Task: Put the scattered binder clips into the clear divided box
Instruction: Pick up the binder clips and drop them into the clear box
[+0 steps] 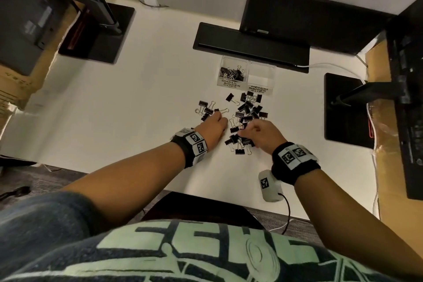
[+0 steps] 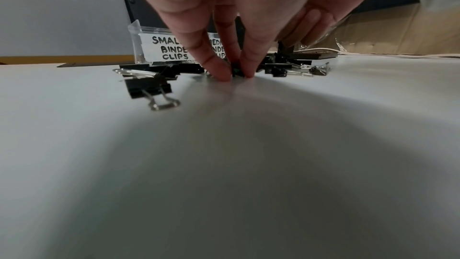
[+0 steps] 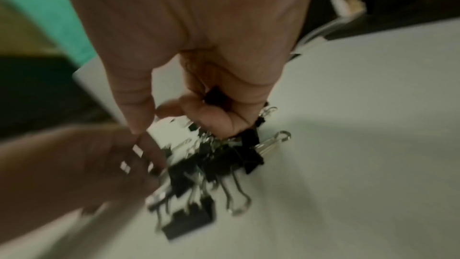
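Note:
Several black binder clips lie scattered on the white desk in front of the clear divided box. Its left compartment, labelled small binder clips, holds several clips; the right one, labelled medium, looks empty. My left hand pinches a small black clip against the desk between thumb and fingertips. My right hand hovers over the near clips, curled around a black clip in its palm. More clips lie under it.
A black monitor base stands right behind the box. Other black stands sit at the far left and right. A white tagged device with a cable lies near the front edge, by my right wrist.

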Available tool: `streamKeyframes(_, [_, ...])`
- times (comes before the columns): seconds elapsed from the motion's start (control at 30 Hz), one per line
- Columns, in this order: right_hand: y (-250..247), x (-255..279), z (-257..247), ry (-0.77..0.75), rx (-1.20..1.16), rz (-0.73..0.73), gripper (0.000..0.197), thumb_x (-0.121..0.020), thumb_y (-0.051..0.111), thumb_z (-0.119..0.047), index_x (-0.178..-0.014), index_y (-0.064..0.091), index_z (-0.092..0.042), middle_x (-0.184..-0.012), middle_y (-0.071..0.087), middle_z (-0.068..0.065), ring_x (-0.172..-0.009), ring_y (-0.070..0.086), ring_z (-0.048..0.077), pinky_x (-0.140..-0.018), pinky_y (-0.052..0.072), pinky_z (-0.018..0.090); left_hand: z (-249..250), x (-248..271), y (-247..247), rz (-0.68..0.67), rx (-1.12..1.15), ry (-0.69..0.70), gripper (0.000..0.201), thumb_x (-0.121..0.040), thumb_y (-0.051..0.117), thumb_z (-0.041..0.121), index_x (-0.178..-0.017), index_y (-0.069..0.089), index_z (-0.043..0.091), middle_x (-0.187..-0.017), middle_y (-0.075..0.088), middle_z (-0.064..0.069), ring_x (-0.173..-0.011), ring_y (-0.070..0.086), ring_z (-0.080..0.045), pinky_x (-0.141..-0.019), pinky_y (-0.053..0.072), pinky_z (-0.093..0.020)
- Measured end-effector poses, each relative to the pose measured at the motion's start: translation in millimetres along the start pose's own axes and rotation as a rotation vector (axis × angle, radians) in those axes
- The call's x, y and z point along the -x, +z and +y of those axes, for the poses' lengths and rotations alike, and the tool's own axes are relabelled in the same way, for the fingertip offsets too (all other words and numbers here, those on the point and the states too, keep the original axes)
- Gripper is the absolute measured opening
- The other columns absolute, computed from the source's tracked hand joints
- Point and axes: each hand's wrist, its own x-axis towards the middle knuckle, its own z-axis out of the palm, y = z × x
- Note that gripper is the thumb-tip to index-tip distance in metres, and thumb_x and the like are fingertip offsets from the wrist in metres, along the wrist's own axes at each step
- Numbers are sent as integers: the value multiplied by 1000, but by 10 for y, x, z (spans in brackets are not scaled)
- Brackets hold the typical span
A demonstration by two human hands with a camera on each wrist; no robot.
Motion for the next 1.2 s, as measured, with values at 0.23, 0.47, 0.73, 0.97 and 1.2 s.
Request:
streamKeyframes(0.23, [317,-6,2,-236,587,-94,28,-86,63,-22,-114,60,-21,-106,63,-2,-90,59,16,-80,48,32,-112,101,-19,93,39,-19,22,-91,45,4,-111,52,2,-113,51,-17,-102,50,-32,-83,49,-44])
streamKeyframes(0.47, [373,-67,-23,-233,701,-100,26,-91,56,-26,-115,58,-17,-120,59,2,-105,58,22,-85,46,34,-393,243,-249,189,121,-187,18,-96,43,12,-108,54,4,-109,48,-13,-87,52,-29,-76,49,-39])
streamKeyframes(0.73, [497,-214,-131,-226,747,-98,20,-88,54,-24,-100,54,-8,-105,57,7,-90,57,25,-70,42,30,-551,390,-366,46,260,-381,38,-80,38,-12,-112,50,4,-107,49,-9,-89,47,-21,-78,38,-29])
streamKeyframes(0.97, [569,-282,-171,-287,712,-49,13,-88,52,-17,-97,52,-8,-102,49,7,-79,45,19,-66,39,31,-450,401,-238,-14,40,-401,40,-93,48,38,-113,45,3,-115,52,-16,-100,58,-36,-79,47,-41])
streamKeyframes(1.2, [575,-282,-148,-277,558,-59,19,-87,48,-6,-106,52,-8,-107,53,8,-81,45,15,-72,34,25,-388,293,-115,-37,96,-408,34,-96,47,23,-119,41,-2,-123,46,-20,-104,56,-38,-84,47,-44])
